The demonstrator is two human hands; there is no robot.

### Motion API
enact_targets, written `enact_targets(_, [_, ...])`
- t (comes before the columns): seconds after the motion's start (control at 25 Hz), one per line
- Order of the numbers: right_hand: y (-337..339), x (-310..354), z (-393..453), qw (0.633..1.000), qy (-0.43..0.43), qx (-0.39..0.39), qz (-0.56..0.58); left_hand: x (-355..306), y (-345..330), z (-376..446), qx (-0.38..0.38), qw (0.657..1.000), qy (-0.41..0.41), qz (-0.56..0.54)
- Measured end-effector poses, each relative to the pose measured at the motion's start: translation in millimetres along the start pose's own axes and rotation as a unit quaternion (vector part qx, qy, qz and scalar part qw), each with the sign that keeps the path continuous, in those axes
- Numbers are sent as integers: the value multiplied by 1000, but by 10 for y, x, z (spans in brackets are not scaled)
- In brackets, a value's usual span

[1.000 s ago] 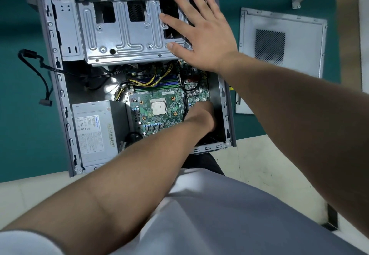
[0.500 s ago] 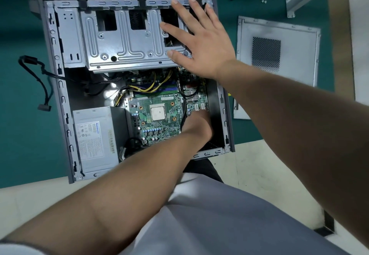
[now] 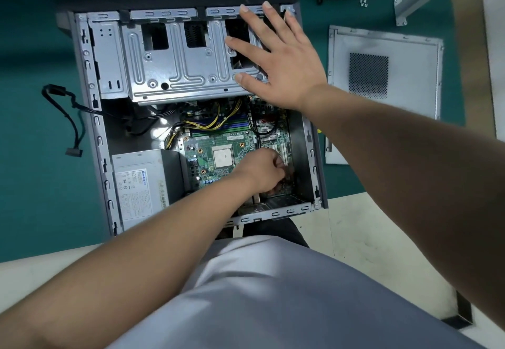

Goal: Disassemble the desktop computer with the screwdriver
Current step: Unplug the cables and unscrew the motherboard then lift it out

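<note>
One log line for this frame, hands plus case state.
right hand: flat on drive cage | left hand: curled at motherboard | side panel: off

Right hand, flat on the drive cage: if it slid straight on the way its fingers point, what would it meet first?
Probably the case's top rail; the right hand already has fingertips about there, depth unclear.

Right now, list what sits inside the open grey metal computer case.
Inside the grey metal computer case: a green motherboard, silver power supply box, yellow and black cables, and perforated steel drive cage. The left hand hides the board's corner; the cage covers whatever lies beneath.
</note>
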State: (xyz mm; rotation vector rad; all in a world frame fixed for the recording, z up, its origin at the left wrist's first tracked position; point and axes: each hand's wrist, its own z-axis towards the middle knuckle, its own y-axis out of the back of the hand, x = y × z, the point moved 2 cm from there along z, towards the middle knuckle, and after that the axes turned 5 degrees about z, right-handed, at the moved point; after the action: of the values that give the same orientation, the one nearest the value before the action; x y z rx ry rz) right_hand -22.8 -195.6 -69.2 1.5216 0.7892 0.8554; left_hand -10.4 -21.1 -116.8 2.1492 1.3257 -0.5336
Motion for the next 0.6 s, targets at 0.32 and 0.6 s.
enact_targets(0.32, [20, 23, -6, 1000, -18, 0, 20, 53, 241, -320, 22, 999, -47, 17])
enact_targets(0.6, [39, 20, -14, 999, -36, -2, 29, 198, 637, -348, -162, 953, -171, 193])
